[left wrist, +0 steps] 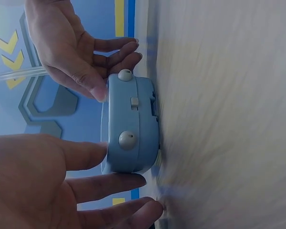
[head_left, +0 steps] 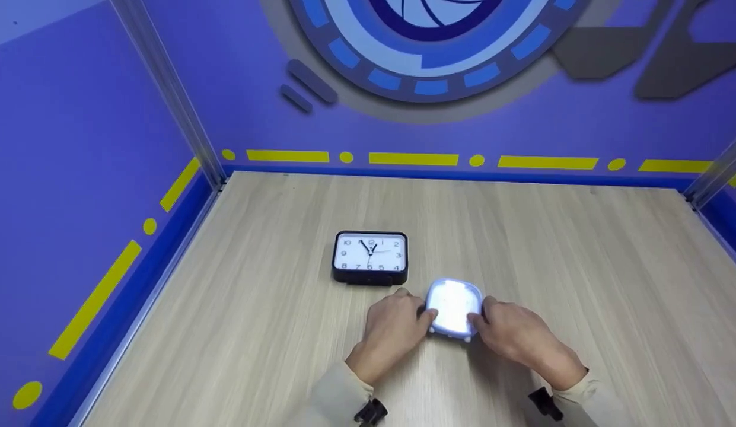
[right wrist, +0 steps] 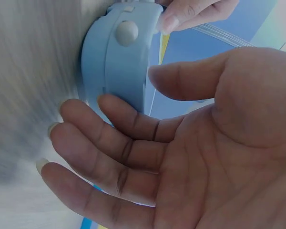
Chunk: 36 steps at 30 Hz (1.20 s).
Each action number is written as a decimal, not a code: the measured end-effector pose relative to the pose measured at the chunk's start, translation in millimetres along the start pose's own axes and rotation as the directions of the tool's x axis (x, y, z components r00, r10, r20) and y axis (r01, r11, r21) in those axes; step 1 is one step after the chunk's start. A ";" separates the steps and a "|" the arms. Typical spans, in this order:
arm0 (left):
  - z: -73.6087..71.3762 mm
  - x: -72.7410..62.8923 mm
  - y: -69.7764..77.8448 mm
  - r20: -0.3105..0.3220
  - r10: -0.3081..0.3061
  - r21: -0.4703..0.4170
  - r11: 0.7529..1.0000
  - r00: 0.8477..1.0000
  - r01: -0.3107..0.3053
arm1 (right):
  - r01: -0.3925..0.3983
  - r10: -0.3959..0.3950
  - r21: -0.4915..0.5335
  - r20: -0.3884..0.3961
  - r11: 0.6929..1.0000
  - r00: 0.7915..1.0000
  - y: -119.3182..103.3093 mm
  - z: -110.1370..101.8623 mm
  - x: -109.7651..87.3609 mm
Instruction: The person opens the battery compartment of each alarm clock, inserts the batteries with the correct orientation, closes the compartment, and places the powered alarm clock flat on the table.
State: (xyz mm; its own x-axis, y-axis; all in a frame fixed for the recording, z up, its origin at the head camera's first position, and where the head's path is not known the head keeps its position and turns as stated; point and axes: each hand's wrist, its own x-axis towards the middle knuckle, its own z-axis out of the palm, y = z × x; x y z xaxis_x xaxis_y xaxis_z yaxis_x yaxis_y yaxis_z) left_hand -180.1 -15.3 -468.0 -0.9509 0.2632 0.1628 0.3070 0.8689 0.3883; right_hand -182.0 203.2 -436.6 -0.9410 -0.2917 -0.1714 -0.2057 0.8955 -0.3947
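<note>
A small light-blue alarm clock with rounded corners lies face up between both hands, its face washed out by glare. My left hand pinches its left side, thumb on the front edge and forefinger along the side. On the opposite side, my right hand grips it likewise with thumb and forefinger. Two round white feet and a small switch show on the clock's underside in the left wrist view, with its back close over the table. The right wrist view shows my other right fingers loosely curled beside the blue case.
A black rectangular clock with a white dial stands behind and left of the blue one. The wood-grain table is bounded by a blue printed panel at the back and another panel on the left.
</note>
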 end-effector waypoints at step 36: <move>17.5 25.6 19.3 -0.066 -0.031 -0.017 0.999 0.997 0.030 | -0.031 0.032 0.053 -0.035 0.998 0.999 27.4 -5.0 18.8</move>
State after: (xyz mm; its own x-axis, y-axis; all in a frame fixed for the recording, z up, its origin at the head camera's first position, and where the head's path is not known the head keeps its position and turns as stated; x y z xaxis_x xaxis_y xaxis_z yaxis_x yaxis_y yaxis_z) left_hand -199.2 15.5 -472.2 -0.9551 0.2080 0.2108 0.2794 0.8690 0.4084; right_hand -206.7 223.9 -446.1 -0.9560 -0.2506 -0.1525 -0.1624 0.8851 -0.4362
